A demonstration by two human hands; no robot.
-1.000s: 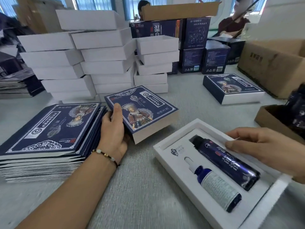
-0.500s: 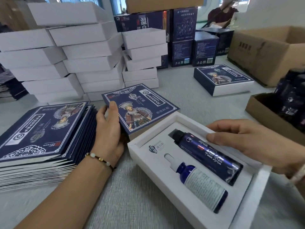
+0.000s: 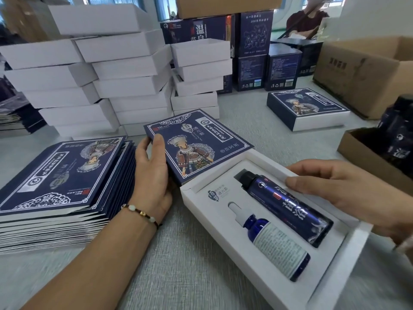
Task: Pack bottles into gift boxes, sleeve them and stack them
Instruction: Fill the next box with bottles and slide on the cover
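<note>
Since a second before, the white tray [image 3: 263, 222] had slid toward nine o'clock until its corner met the printed sleeve [image 3: 201, 146]. The left hand [image 3: 152, 173] gripped that sleeve's near edge, fingers curled over its top face and thumb at the side. The right hand [image 3: 348, 193] lay on the tray's three-o'clock rim, fingers nearly straight, fingertips touching the tall dark bottle [image 3: 288, 206]; whether its thumb clasped the tray I could not tell. Both that bottle and the small dropper bottle [image 3: 274, 245] already lay in their slots, so packing this box looked done; sleeving and stacking it were left. At nine o'clock sat a pile of flat sleeves [image 3: 55, 189]; at eleven o'clock, stacks of white boxes [image 3: 107, 81]; at one o'clock, one finished sleeved box [image 3: 308, 108] on the tabletop [image 3: 178, 276].
</note>
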